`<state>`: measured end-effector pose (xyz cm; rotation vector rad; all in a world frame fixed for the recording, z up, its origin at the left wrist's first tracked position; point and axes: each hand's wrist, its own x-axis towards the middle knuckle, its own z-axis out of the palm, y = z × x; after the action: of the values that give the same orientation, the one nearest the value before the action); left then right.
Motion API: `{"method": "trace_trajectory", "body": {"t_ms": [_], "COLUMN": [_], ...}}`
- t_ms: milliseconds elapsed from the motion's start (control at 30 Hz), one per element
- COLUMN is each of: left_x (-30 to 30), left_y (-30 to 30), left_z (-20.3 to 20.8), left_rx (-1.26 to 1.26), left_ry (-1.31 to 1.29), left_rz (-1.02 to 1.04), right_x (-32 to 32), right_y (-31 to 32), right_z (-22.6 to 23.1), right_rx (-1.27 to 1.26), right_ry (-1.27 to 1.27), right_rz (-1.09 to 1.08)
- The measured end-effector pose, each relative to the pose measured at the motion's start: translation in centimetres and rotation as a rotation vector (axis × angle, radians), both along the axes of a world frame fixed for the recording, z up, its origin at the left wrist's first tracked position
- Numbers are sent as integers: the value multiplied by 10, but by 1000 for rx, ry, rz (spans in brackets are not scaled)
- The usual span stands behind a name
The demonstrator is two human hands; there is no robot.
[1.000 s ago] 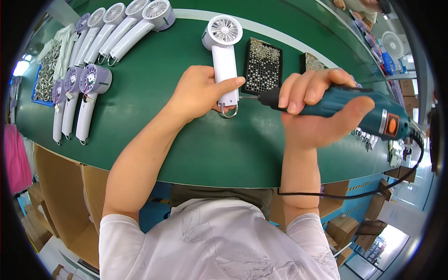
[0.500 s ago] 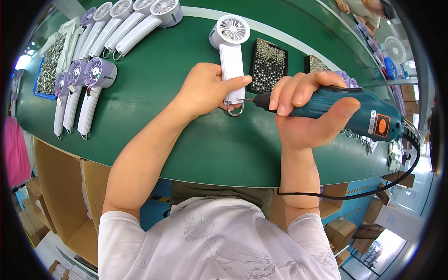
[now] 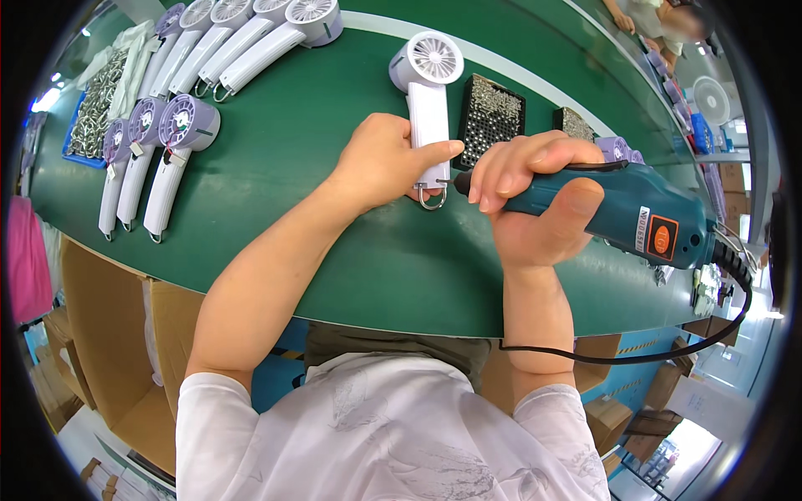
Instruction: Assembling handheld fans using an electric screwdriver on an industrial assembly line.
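Observation:
A white and lilac handheld fan (image 3: 429, 125) lies on the green bench, its round head pointing away from me. My left hand (image 3: 388, 160) is closed round the lower handle, thumb across the top. A metal loop (image 3: 433, 200) hangs from the handle's near end. In my right hand (image 3: 539, 196) is a teal electric screwdriver (image 3: 639, 209), held level, its bit pointing left at the handle's lower end. The bit tip is at the side of the handle, close to the loop; whether it sits in a screw is too small to tell.
A black screw tray (image 3: 493, 121) lies right of the fan, a second tray (image 3: 574, 123) beyond it. Several finished-looking fans (image 3: 267, 54) and open-headed ones (image 3: 170, 188) lie left, near a blue bin (image 3: 83, 159) of metal loops. The screwdriver's cord (image 3: 635, 359) curves below my right arm.
The view has shifted slightly, so the bench things appear a little displaced. My left hand keeps its grip on the fan; the screwdriver stays at the handle's end, its rear tilted slightly lower.

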<state>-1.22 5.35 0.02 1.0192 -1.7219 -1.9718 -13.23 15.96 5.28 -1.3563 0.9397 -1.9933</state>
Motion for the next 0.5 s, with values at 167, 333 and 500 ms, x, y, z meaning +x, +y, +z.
{"method": "trace_trajectory", "body": {"t_ms": [167,333,500], "left_x": [-2,-1,4], "left_y": [-3,0,15], "left_z": [0,3,-3], "left_rx": [-27,-33,-132], "left_ry": [-4,31,-11], "left_rz": [-17,16,104], "right_x": [-3,-2,-8], "right_y": [-6,-8,3], "right_z": [-2,-3,-3], "right_rx": [-49,-113,-110], "right_ry": [-10,-127,-250], "right_rz": [71,118,118]}}
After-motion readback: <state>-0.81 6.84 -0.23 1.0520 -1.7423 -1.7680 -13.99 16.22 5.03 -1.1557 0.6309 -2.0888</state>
